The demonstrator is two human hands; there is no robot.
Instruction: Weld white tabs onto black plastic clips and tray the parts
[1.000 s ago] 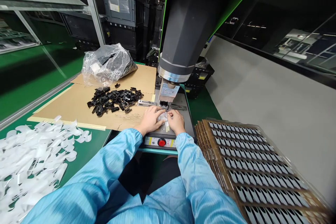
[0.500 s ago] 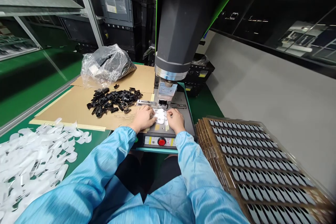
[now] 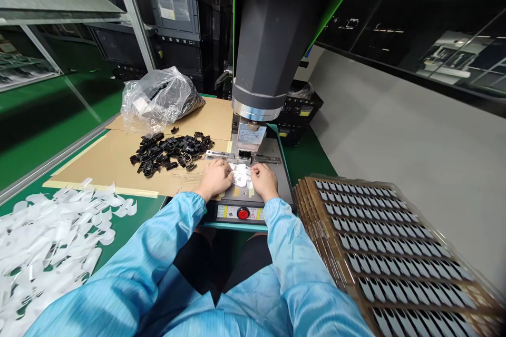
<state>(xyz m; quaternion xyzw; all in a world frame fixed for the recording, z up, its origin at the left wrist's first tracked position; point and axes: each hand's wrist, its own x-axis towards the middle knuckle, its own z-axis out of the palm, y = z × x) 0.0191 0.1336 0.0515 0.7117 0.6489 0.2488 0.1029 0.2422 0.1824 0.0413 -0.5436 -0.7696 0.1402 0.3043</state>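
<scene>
A small cluster of thin white film pieces [image 3: 242,175] lies on the grey base of a press, between my hands. My left hand [image 3: 216,179] is closed, its fingertips at the left edge of the cluster. From the right, my right hand [image 3: 264,181] pinches at the cluster's other edge; which piece it grips is hidden. Just beyond the fingers, a black clip [image 3: 244,154] sits in the metal fixture [image 3: 244,160]. Above that hangs the press's metal head [image 3: 251,137], apart from the clip.
Loose black clips [image 3: 172,152] are heaped on cardboard [image 3: 95,163] at left, before a clear plastic bag [image 3: 160,97]. White film pieces [image 3: 51,242] cover the near left. Stacked trays [image 3: 395,253] of grey parts stand at right. A red button [image 3: 243,213] faces me.
Both hands stay at the white film pieces, with only slight finger movement. The pieces between them have shifted a little. The press head and the black clip look unchanged.
</scene>
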